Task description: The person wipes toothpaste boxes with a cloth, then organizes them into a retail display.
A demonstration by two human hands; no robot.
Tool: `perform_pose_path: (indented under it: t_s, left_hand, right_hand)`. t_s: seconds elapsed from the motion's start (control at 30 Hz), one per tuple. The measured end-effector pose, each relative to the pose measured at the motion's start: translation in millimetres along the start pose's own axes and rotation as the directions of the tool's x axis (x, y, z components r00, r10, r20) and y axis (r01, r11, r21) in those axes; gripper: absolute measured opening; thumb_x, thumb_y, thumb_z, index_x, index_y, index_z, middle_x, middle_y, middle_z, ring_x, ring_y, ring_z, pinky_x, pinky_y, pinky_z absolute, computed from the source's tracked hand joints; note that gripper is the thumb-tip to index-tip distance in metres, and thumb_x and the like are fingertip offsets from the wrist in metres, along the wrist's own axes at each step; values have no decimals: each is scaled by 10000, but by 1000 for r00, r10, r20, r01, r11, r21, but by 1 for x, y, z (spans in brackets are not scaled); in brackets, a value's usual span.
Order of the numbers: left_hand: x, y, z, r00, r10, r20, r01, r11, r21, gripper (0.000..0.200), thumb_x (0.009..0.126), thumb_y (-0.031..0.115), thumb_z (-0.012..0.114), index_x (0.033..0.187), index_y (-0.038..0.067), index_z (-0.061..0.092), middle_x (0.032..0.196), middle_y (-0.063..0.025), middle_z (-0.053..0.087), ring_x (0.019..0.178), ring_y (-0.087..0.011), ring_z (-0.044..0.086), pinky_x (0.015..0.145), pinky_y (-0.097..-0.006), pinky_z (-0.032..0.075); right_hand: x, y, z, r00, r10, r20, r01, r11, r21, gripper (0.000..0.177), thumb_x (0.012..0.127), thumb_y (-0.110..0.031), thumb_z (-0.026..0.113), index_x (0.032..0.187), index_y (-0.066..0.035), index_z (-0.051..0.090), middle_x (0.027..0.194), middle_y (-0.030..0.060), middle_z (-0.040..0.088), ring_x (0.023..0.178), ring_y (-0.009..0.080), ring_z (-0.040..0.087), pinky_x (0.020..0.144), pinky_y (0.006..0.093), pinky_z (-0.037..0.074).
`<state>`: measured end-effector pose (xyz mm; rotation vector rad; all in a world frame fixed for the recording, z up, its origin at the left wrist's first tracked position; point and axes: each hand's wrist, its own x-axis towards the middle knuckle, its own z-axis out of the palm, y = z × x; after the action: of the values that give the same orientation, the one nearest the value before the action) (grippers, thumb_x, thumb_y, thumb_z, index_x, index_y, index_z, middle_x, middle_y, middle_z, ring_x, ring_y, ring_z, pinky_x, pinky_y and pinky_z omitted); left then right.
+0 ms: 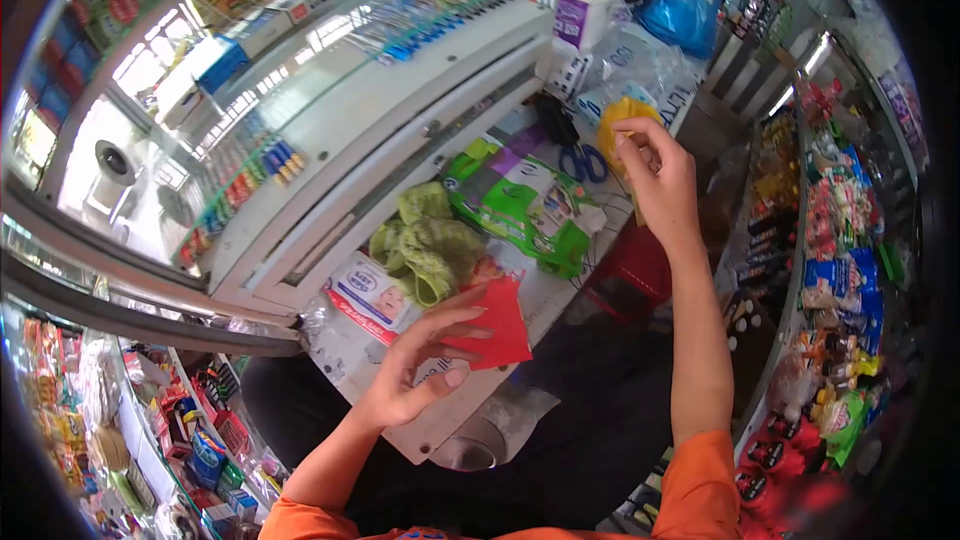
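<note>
My left hand [425, 352] is open, its fingers spread over the edge of a flat red sheet [500, 325] on the small table. Beside the sheet lies a crumpled green patterned cloth [425, 245]. Next to that is a white and red packet with a baby's picture [372, 295]. On the right, my right hand [662, 180] has its thumb and index finger pinched at a crumpled yellow cloth-like piece [622, 122], partly hidden by the fingers. Close by are blue-handled scissors [585, 164] and a green and purple wipes pack [525, 200].
A glass display case [420, 70] with rows of pens runs along the table's far side. A blue plastic bag [680, 10] and a white tub [585, 15] stand at the back. Shelves of packaged goods [840, 280] line the right. A red stool [632, 270] sits below the table.
</note>
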<state>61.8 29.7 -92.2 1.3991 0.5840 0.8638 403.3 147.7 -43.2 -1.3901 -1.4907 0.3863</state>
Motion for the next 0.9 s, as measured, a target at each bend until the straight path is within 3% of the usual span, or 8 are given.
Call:
perform_pose_path:
  t_s: [0.2, 0.53, 0.6, 0.67, 0.73, 0.77, 0.83, 0.9]
  left_hand:
    - [-9, 7, -7, 998, 70, -4, -70, 994, -89, 621, 953, 190, 656, 1520, 33, 459, 1658, -203, 328, 1343, -326, 572, 1048, -449, 514]
    - [-43, 12, -43, 976, 211, -59, -218, 959, -180, 604, 986, 243, 647, 1512, 15, 457, 1639, -230, 341, 1305, -339, 589, 1021, -465, 540]
    - [-50, 10, -50, 974, 220, -62, -227, 955, -189, 595, 997, 247, 644, 1507, 4, 459, 1631, -223, 361, 1298, -336, 598, 1019, -460, 541]
    - [-56, 8, -55, 976, 210, -56, -217, 955, -204, 589, 1005, 246, 639, 1506, -4, 457, 1621, -209, 389, 1280, -332, 617, 1019, -453, 540]
    - [-60, 3, -60, 973, 227, -48, -232, 957, -173, 587, 1011, 250, 636, 1506, -7, 454, 1614, -199, 408, 1268, -324, 631, 1010, -440, 548]
    - [-61, 1, -63, 976, 212, -38, -216, 958, -189, 586, 1013, 251, 633, 1509, -3, 451, 1616, -199, 407, 1270, -320, 631, 1002, -435, 553]
    - [-60, 1, -68, 975, 222, -28, -223, 953, -205, 595, 1006, 245, 633, 1518, 6, 444, 1618, -203, 405, 1279, -320, 628, 985, -428, 565]
    - [-58, 18, -69, 971, 239, 3, -233, 948, -216, 606, 998, 239, 639, 1521, 7, 441, 1615, -205, 409, 1279, -323, 628, 989, -431, 563]
  right_hand:
    - [13, -70, 58, 955, -291, -56, 295, 953, 72, 250, 966, -110, 686, 1213, -71, 692, 869, 47, 688, 661, 114, 588, 635, 282, 479]
    - [61, -218, 118, 647, -672, -360, 717, 697, -14, 418, 908, -50, 688, 1320, -75, 624, 1084, 107, 635, 929, 234, 591, 842, 378, 496]
    - [105, -243, 131, 700, -663, -266, 684, 729, -18, 701, 874, -360, 799, 1451, -75, 521, 1251, 134, 646, 1119, 279, 627, 955, 419, 511]
    - [148, -279, 145, 751, -641, -156, 641, 765, -60, 761, 873, -414, 815, 1443, -18, 501, 1306, 154, 619, 1146, 258, 622, 1011, 406, 497]
    - [191, -314, 151, 864, -482, 143, 503, 817, -284, 783, 1061, -554, 450, 1657, -107, 210, 1664, 199, 273, 1549, 400, 254, 1233, 526, 317]
    - [208, -326, 159, 862, -488, 134, 505, 814, -286, 783, 1061, -554, 450, 1657, -107, 210, 1664, 199, 273, 1549, 400, 254, 1233, 526, 317]
    - [240, -348, 178, 943, -229, 240, 318, 828, -461, 965, 944, -620, 620, 1664, -132, 203, 1683, 205, 247, 1543, 428, 256, 1241, 525, 302]
    - [278, -359, 194, 911, -271, 312, 401, 762, -508, 1077, 871, -674, 679, 1670, -148, 184, 1697, 208, 210, 1542, 434, 255, 1240, 533, 302]
